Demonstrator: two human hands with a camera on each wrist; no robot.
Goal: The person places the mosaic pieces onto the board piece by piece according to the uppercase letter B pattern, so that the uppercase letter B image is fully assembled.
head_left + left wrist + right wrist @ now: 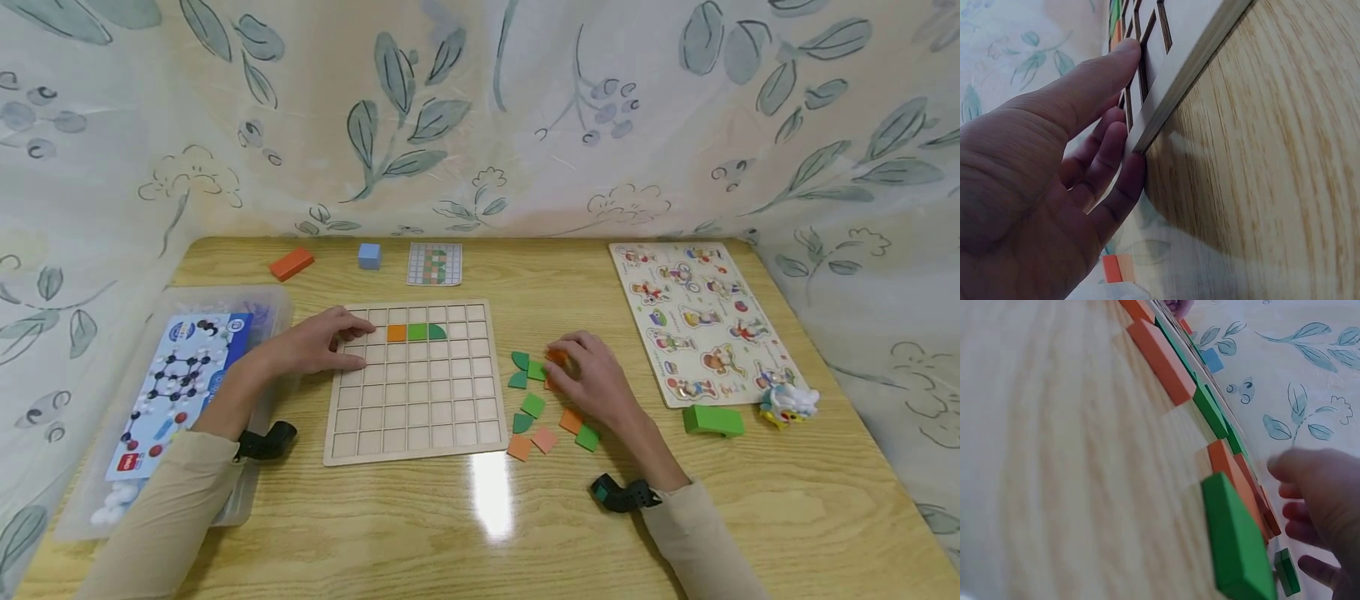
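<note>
A wooden grid board lies on the table. In one row near its top sit an orange square tile, a green square tile and a dark green quarter-round tile. My left hand rests on the board's left edge. In the left wrist view, its thumb lies over the top face and the fingers touch the side. My right hand hovers over loose tiles right of the board, nearest an orange tile. In the right wrist view its fingers are loosely bent, with no tile visible between them.
Several loose tiles, including a pink one, lie around the right hand. A pattern card, blue cube and red block are behind. A plastic box stands left; a picture puzzle, green block and toy lie right.
</note>
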